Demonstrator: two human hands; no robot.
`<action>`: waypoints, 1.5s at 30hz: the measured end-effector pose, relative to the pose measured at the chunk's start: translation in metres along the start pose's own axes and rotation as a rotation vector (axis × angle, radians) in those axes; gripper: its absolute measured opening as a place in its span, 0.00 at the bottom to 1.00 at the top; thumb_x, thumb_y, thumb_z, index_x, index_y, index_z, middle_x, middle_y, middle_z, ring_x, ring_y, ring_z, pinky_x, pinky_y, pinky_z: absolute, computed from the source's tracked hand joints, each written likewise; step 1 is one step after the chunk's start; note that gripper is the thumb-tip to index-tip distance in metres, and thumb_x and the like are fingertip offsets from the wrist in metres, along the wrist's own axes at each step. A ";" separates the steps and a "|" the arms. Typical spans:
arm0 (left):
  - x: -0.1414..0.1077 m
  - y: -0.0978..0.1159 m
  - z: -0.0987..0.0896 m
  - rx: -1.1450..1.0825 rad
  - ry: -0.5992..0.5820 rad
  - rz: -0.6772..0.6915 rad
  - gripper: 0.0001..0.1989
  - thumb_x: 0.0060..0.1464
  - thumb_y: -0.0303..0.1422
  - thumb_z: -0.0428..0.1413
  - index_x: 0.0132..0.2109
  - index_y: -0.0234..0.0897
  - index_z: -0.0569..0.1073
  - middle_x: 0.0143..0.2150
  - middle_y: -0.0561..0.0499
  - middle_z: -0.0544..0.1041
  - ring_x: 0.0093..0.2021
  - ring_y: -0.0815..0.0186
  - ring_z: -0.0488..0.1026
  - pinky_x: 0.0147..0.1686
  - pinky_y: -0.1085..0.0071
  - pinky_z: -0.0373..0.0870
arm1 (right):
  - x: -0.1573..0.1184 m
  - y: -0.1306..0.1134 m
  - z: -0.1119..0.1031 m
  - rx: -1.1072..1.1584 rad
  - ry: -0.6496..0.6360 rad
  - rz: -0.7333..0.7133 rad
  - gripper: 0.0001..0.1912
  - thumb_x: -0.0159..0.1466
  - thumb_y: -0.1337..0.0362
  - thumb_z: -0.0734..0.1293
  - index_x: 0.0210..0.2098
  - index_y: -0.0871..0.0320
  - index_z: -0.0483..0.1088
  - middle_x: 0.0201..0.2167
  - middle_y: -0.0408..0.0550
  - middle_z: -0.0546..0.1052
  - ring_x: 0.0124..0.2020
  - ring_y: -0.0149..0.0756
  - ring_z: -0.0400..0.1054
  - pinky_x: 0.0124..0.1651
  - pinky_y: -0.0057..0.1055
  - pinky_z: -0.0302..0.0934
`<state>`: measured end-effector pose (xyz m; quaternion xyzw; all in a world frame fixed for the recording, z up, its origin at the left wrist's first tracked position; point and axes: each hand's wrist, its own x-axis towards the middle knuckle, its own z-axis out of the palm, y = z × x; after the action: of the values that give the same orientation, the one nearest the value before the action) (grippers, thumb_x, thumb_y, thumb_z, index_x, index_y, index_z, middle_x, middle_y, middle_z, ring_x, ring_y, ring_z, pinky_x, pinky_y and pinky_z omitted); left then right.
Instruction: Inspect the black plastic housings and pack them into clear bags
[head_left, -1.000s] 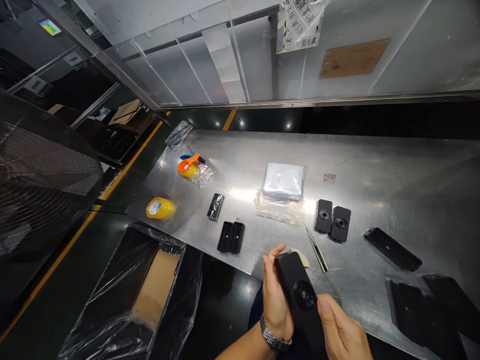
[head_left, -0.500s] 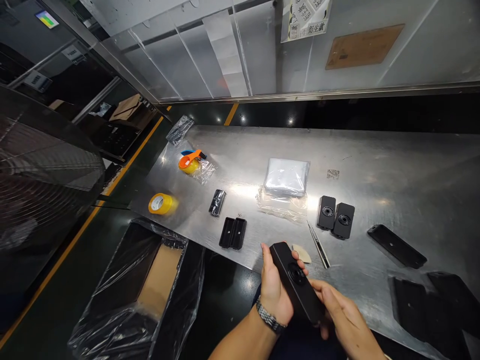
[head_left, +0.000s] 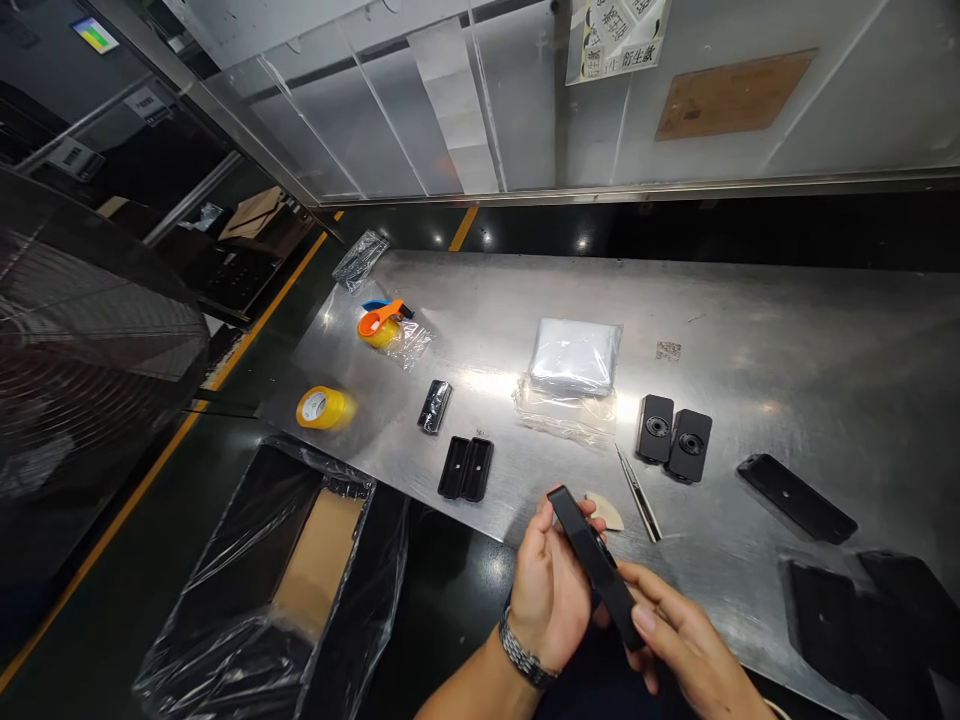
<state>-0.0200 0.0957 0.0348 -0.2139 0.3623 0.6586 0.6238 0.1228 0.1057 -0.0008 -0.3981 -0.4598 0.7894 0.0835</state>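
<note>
Both hands hold a flat black device above the front edge of the steel table. It is turned edge-on, so its face is hidden. My left hand, with a metal link bracelet at the wrist, cups its upper part. The fingers of my right hand pinch its lower end. Just beyond them lie steel tweezers and a beige triangular scrap. Two black devices with round centres lie side by side further up the table.
Further left are clear bagged film, yellow tape, an orange tape dispenser and black parts. A black plate lies right. A plastic-lined carton stands below the table's left; a fan stands further left.
The black device has rotated in my hands from showing its round centre to standing edge-on. My right hand has shifted its grip toward the device's lower end.
</note>
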 end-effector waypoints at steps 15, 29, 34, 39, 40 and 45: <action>-0.004 -0.013 -0.014 0.273 -0.034 0.211 0.17 0.56 0.32 0.51 0.52 0.38 0.59 0.41 0.48 0.72 0.44 0.66 0.69 0.50 0.65 0.60 | 0.011 -0.008 0.000 -0.118 0.110 -0.166 0.29 0.62 0.52 0.59 0.60 0.56 0.56 0.57 0.56 0.65 0.58 0.45 0.57 0.59 0.43 0.53; -0.012 -0.027 -0.028 0.346 -0.249 0.160 0.23 0.52 0.38 0.56 0.53 0.41 0.60 0.43 0.48 0.70 0.48 0.59 0.68 0.52 0.59 0.59 | 0.024 -0.031 -0.006 -0.077 0.166 0.049 0.28 0.63 0.42 0.49 0.29 0.58 0.65 0.22 0.46 0.72 0.21 0.34 0.69 0.24 0.29 0.64; -0.015 -0.016 -0.031 0.665 -0.409 0.321 0.30 0.41 0.33 0.64 0.52 0.43 0.63 0.42 0.49 0.66 0.42 0.61 0.67 0.44 0.65 0.63 | 0.003 -0.029 -0.009 -0.205 0.017 -0.306 0.38 0.59 0.41 0.56 0.63 0.52 0.46 0.61 0.55 0.59 0.60 0.45 0.55 0.58 0.41 0.53; -0.021 -0.007 -0.030 1.159 -0.449 0.514 0.20 0.42 0.26 0.61 0.45 0.38 0.67 0.39 0.44 0.68 0.39 0.58 0.65 0.42 0.63 0.62 | -0.011 -0.031 -0.003 -0.334 -0.091 -0.324 0.39 0.60 0.47 0.60 0.64 0.51 0.42 0.66 0.50 0.48 0.65 0.47 0.42 0.64 0.45 0.40; -0.022 -0.006 -0.029 1.212 -0.461 0.542 0.18 0.43 0.25 0.59 0.44 0.38 0.68 0.39 0.43 0.68 0.40 0.57 0.65 0.43 0.61 0.61 | -0.011 -0.031 -0.001 -0.333 -0.084 -0.306 0.36 0.61 0.49 0.60 0.64 0.52 0.43 0.65 0.50 0.49 0.65 0.46 0.42 0.64 0.45 0.39; -0.023 -0.007 -0.030 1.291 -0.501 0.647 0.17 0.43 0.21 0.55 0.43 0.38 0.71 0.39 0.40 0.69 0.42 0.52 0.64 0.47 0.56 0.57 | -0.004 -0.036 0.015 -0.177 0.020 -0.185 0.26 0.64 0.52 0.57 0.59 0.53 0.54 0.59 0.51 0.62 0.60 0.42 0.55 0.61 0.40 0.48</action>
<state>-0.0153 0.0575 0.0312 0.4659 0.5675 0.4950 0.4646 0.1067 0.1141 0.0344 -0.3677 -0.5616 0.7305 0.1253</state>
